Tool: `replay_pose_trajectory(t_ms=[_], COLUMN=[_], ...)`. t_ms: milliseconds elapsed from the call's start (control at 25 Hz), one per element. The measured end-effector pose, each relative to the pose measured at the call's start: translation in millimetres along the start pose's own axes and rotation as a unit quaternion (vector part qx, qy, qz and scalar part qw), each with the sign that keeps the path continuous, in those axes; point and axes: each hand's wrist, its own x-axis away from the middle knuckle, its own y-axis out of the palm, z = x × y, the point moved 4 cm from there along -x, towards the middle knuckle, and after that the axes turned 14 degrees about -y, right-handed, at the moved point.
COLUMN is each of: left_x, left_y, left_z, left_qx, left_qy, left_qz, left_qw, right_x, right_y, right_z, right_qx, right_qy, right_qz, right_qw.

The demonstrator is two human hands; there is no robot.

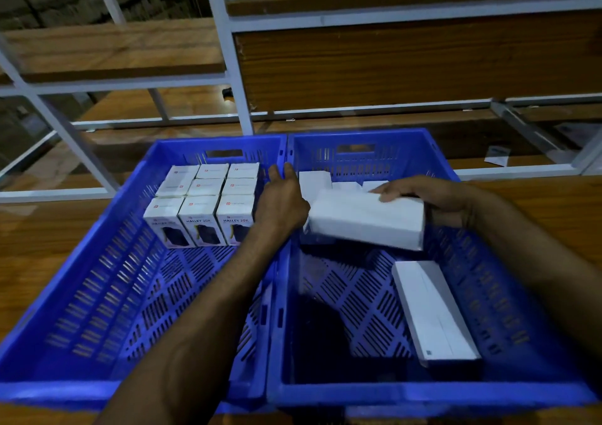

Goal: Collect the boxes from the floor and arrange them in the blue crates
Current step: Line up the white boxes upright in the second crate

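Two blue crates stand side by side, the left crate (81, 294) and the right crate (508, 301). Several white "Halley 20K" boxes (202, 219) stand in rows at the far end of the left crate. My right hand (433, 196) grips a plain white box (365, 219), tilted, above the right crate. My left hand (283, 200) touches that box's left end over the wall between the crates, fingers fairly straight. A long white box (433, 310) lies on the right crate's floor, and white boxes (314, 180) sit at its far end.
The crates rest on a wooden surface (32, 245). Behind them rises a white metal rack (234, 66) with wooden shelves. A small white paper (496, 156) lies on a shelf at the right.
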Motion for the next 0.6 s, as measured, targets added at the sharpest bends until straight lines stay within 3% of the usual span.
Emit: replay_pose_trajectory(t_ms=[360,600], left_x=[-3.2,-3.6], left_y=[5.5,6.3], left_z=[-0.8,0.5], left_qx=[-0.014,-0.022], left_qy=[0.013,0.019], left_qz=[0.02,0.037], left_qw=[1.0,0.999], right_x=[-38.6,-62.6], right_y=[-22.3,-12.1], right_z=[8.3,19.2], right_qx=[-0.103,-0.115], right_qy=[0.023,0.059], right_qz=[0.185,0.211], right_qw=[0.977,0.969])
